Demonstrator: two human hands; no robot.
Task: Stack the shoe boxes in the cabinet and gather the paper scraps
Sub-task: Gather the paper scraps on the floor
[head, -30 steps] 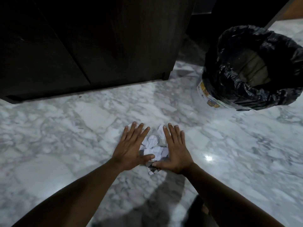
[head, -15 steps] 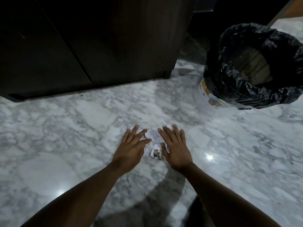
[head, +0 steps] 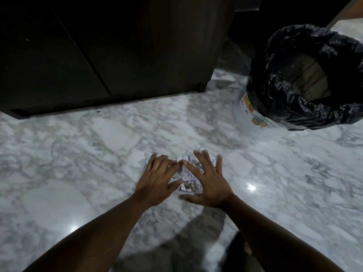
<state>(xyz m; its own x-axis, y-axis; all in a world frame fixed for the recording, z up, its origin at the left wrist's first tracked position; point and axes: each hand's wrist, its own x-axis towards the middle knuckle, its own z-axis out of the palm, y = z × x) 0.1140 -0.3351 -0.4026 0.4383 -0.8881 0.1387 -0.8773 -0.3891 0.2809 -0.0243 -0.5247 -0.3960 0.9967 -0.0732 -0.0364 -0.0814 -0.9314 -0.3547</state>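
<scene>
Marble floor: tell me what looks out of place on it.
Only the paper scraps: torn, crumpled printed pieces lie loose on the marble floor, pressed into a small heap under the left hand and right hand. The bin with its black liner stands upright, apart from them, with nothing spilled around it.

Dim overall. Two glare spots on marble floor (head: 117, 138); cabinet (head: 117, 46) nearly black, detail perhaps lost. Wide-angle bending at edges.
</scene>
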